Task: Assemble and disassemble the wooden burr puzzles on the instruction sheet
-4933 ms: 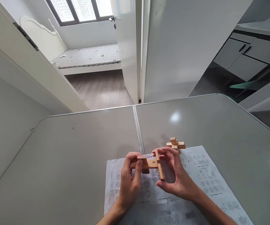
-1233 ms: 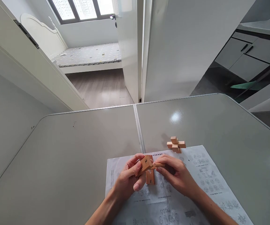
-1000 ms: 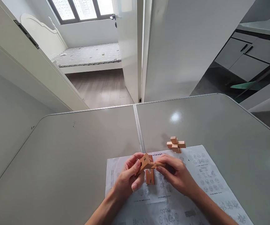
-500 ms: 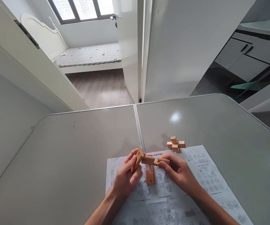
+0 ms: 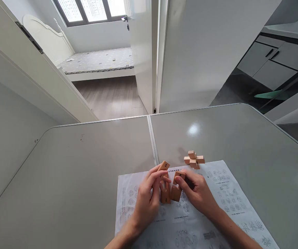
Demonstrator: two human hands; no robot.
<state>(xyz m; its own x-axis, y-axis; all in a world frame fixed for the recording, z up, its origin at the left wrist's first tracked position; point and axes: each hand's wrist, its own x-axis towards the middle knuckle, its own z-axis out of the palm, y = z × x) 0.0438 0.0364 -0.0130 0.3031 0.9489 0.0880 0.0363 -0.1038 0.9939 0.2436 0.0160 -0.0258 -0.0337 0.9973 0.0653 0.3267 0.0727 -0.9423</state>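
Half a second back both hands were up off the paper, each holding a block, with the two blocks meeting end to end. Now they've dropped down and closed in on the block that was lying on the sheet.

The left hand (image 5: 147, 195) is pinching the numbered block (image 5: 164, 166) between thumb and fingertips. That block is tipped up, with its marked end pointing to 12 o'clock. The right hand (image 5: 198, 192) is clamped on the second block (image 5: 176, 193), thumb on one side and fingers curled over the far end. The third block (image 5: 165, 196) sits on the paper between the two hands. All three pieces are bunched together and look like they're touching, though I can't tell if anything is actually slotted in.

The hands are close together, fingertips nearly meeting over the wood. Everything rests on the printed sheet (image 5: 216, 207), which is covered in little diagrams.

At 1 o'clock from the right hand, just off the sheet's top edge, a wooden cross (image 5: 194, 159) sits on the grey table (image 5: 86, 162). The table seam (image 5: 151, 138) runs off toward 12 o'clock. Past the table, an open doorway at 11 o'clock shows a bed (image 5: 97, 60), and there are cabinets (image 5: 275, 58) at 2 o'clock.
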